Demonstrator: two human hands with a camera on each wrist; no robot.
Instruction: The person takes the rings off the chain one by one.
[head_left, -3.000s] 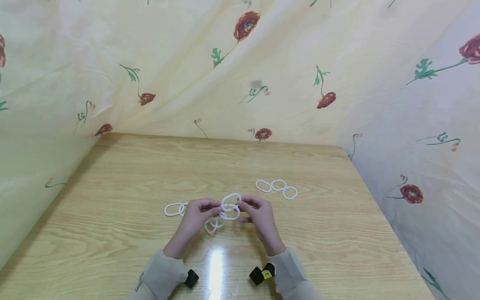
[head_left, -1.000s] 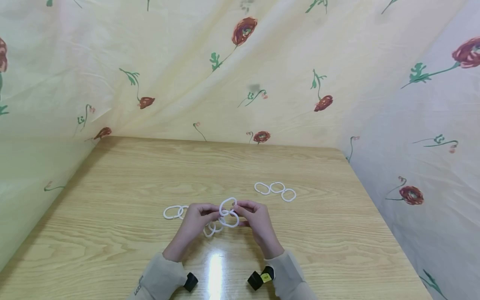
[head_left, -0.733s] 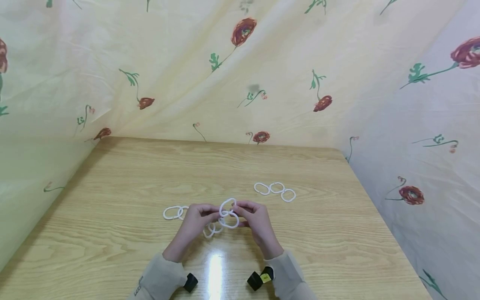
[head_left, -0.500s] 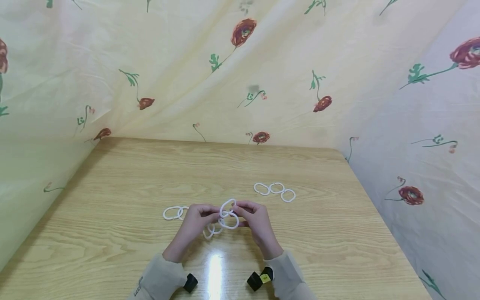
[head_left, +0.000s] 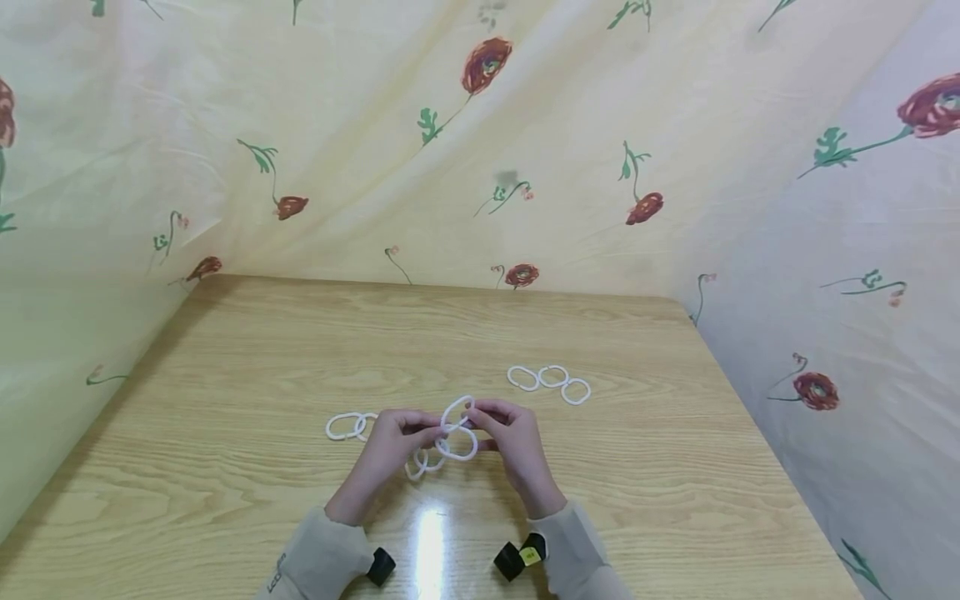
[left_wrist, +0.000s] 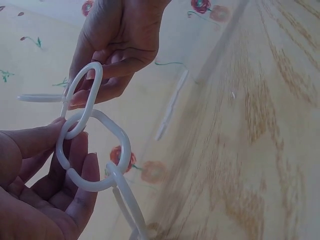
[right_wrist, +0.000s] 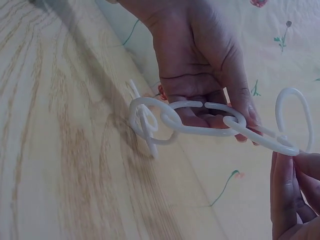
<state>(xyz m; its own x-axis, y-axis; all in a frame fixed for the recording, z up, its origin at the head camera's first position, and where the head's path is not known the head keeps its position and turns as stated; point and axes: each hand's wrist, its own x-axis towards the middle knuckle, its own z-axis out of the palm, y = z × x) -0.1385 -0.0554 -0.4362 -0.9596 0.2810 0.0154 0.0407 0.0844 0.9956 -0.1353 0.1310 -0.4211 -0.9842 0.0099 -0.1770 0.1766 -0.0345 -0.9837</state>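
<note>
Compared with three seconds ago, we see the two most visible rings between the hands overlapping less, the lower one now hanging further below the upper; the loose rings on the table keep their places. We look down at a pale wood-grained tabletop (head_left: 637, 467), with a bright streak of glare near the front. Cream cloth (head_left: 360, 100) printed with red poppies and green stems hangs behind it and at both sides. Three rings (head_left: 538, 379) sit in a row on the table beyond the right hand, and a linked pair (head_left: 362, 421) shows beside the left hand, partly hidden by it.

The white chain (right_wrist: 200, 131) is between the hands, in front of the person. We see its upper ring slanting up to the right in the head view; the rest trails down to the left below the left hand, and we cannot tell whether that end touches the wood.

Its links are smooth, glossy ovals, and at least one shows a narrow split. The left hand (head_left: 390, 437) pinches the chain where two links cross, thumb against fingers; the right hand (head_left: 513, 431) grips it farther along between thumb and fingertips.
</note>
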